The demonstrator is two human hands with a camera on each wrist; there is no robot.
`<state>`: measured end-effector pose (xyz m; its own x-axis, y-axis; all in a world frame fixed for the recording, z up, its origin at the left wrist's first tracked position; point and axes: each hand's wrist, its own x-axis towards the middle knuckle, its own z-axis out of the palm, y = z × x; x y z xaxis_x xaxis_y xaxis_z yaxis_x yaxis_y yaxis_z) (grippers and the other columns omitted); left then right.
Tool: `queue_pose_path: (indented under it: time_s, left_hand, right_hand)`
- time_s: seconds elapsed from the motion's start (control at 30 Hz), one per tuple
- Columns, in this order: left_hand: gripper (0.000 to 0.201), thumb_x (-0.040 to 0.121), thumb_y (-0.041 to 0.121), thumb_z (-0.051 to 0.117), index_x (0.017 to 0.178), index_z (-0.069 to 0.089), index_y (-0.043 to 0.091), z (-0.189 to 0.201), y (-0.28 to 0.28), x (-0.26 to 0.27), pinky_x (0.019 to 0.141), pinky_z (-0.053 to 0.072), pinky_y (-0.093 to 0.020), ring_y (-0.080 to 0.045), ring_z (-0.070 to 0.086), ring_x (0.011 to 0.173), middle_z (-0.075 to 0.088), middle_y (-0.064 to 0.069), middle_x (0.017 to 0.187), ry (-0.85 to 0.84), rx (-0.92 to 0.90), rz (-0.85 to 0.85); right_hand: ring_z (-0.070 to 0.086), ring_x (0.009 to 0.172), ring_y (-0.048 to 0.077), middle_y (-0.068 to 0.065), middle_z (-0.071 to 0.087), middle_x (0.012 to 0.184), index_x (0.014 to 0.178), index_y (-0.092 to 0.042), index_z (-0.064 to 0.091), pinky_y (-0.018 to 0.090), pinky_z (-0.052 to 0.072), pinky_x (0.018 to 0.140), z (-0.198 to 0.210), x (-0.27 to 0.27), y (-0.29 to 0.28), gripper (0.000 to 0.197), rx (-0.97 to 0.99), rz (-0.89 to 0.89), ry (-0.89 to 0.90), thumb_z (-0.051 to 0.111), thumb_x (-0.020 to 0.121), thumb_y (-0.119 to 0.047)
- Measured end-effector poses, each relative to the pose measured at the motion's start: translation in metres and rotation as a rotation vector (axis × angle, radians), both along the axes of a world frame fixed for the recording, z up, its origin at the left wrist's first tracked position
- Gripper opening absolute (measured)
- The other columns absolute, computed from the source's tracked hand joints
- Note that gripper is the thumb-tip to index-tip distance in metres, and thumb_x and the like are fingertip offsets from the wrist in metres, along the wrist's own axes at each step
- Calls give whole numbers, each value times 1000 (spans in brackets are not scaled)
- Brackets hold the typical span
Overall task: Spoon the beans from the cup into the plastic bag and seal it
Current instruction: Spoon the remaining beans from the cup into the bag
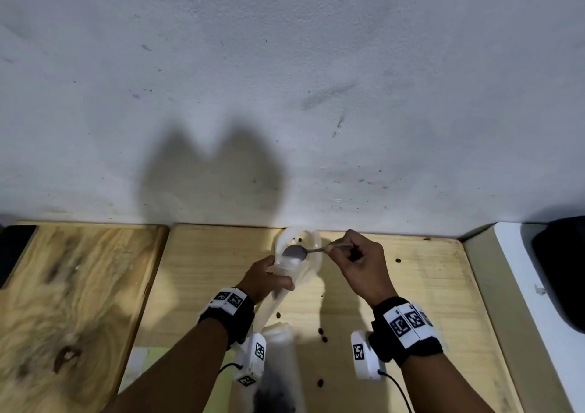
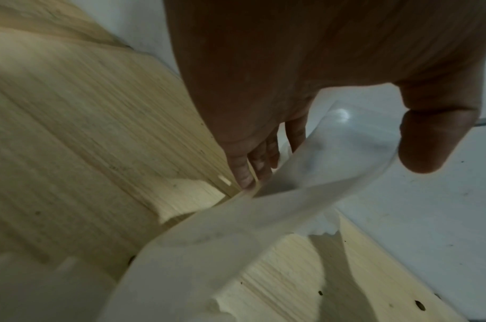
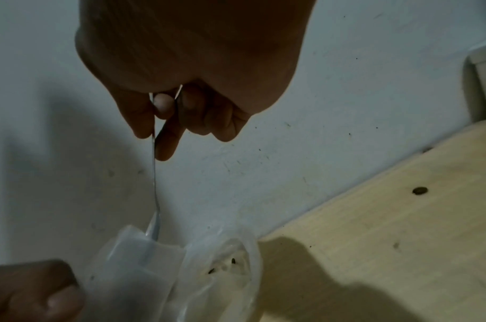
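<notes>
A clear plastic bag (image 1: pixel 300 267) is held upright near the wall, its mouth open. My left hand (image 1: pixel 269 278) grips the bag's side; in the left wrist view the film (image 2: pixel 332 156) passes between thumb (image 2: pixel 434 141) and fingers (image 2: pixel 250 167). My right hand (image 1: pixel 357 260) pinches the handle of a metal spoon (image 1: pixel 296 252), whose bowl sits in the bag's mouth. The right wrist view shows the spoon (image 3: pixel 154 196) dipping into the bag (image 3: pixel 181 272), with a few dark beans (image 3: pixel 211 270) inside. A blurred translucent cup (image 1: pixel 280 378) of dark beans stands close in front, between my wrists.
Loose beans (image 1: pixel 323 335) lie scattered on the light wooden table (image 1: pixel 395 302). A grey wall (image 1: pixel 285 96) rises right behind the bag. A second wooden board (image 1: pixel 79 286) adjoins on the left. A white surface (image 1: pixel 519 270) with a dark object (image 1: pixel 563 270) borders the right side.
</notes>
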<state>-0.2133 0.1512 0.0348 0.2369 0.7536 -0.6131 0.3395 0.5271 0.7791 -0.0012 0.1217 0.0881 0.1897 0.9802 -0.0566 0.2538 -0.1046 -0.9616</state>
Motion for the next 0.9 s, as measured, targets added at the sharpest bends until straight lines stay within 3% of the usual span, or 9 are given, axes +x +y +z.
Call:
queue_pose_path:
  time_s: [0.1, 0.17, 0.23, 0.4, 0.5, 0.63, 0.73, 0.83, 0.9]
  left_hand:
    - [65, 45, 21, 76, 109, 67, 15, 3, -3, -1, 69, 48, -25, -17, 64, 88, 70, -3, 100, -9, -2, 6]
    - [66, 46, 20, 75, 112, 66, 17, 6, -5, -2, 66, 47, -23, -13, 64, 88, 70, -1, 103, -20, 1, 10]
    - [69, 46, 21, 76, 114, 64, 17, 8, -8, -4, 65, 46, -23, -12, 64, 88, 70, -2, 105, -27, 3, 28]
    - [92, 33, 34, 77, 122, 58, 19, 9, -17, -11, 63, 49, -21, -16, 64, 95, 67, -2, 110, -52, 41, 107]
    - [99, 33, 35, 80, 127, 54, 19, 7, -24, -16, 66, 50, -24, -22, 61, 104, 64, -5, 117, -45, 66, 149]
    - [102, 31, 35, 81, 128, 55, 19, 3, -34, -26, 67, 50, -24, -24, 60, 108, 63, -7, 120, -30, 86, 171]
    - [95, 34, 38, 81, 124, 56, 23, 3, -40, -32, 72, 51, -28, -22, 61, 106, 65, -3, 114, -19, 124, 158]
    - [90, 40, 41, 83, 125, 55, 30, 8, -46, -34, 81, 54, -34, -16, 61, 105, 65, 5, 112, 21, 186, 138]
    - [86, 42, 44, 82, 123, 55, 32, 15, -48, -33, 81, 53, -29, -12, 61, 104, 65, 9, 113, 37, 252, 131]
  right_hand:
    - [46, 58, 15, 18, 65, 67, 63, -14, 55, 26, 35, 55, -1, 6, 2, 29, 30, -142, 83, 74, 82, -3]
    - [46, 63, 18, 15, 58, 65, 63, -8, 56, 30, 34, 61, -11, 10, 2, 26, 13, -319, 141, 73, 81, -3]
    - [46, 66, 19, 14, 55, 66, 59, -12, 54, 32, 36, 66, -26, 10, 1, 30, -65, -460, 155, 74, 81, -9]
    - [37, 60, 19, 4, 43, 59, 64, 0, 46, 32, 31, 63, -66, -7, 3, 38, -235, -485, 108, 76, 80, -18]
    - [38, 62, 22, 5, 43, 59, 64, -3, 46, 32, 31, 60, -81, -19, 3, 40, -285, -495, 79, 75, 84, -22]
    - [60, 75, 31, 9, 66, 73, 75, -5, 65, 36, 49, 71, -96, -22, -5, 34, -431, -384, -97, 67, 90, -36]
    - [67, 84, 29, 8, 74, 88, 87, -15, 71, 33, 51, 77, -95, -16, -14, 32, -582, -223, -165, 70, 85, -46]
    - [68, 92, 24, 5, 73, 102, 117, -17, 66, 31, 52, 80, -85, -7, -25, 46, -703, -78, -232, 73, 80, -44]
    - [64, 104, 24, 5, 66, 120, 133, -17, 55, 30, 49, 81, -72, 0, -31, 63, -756, 2, -332, 73, 79, -45]
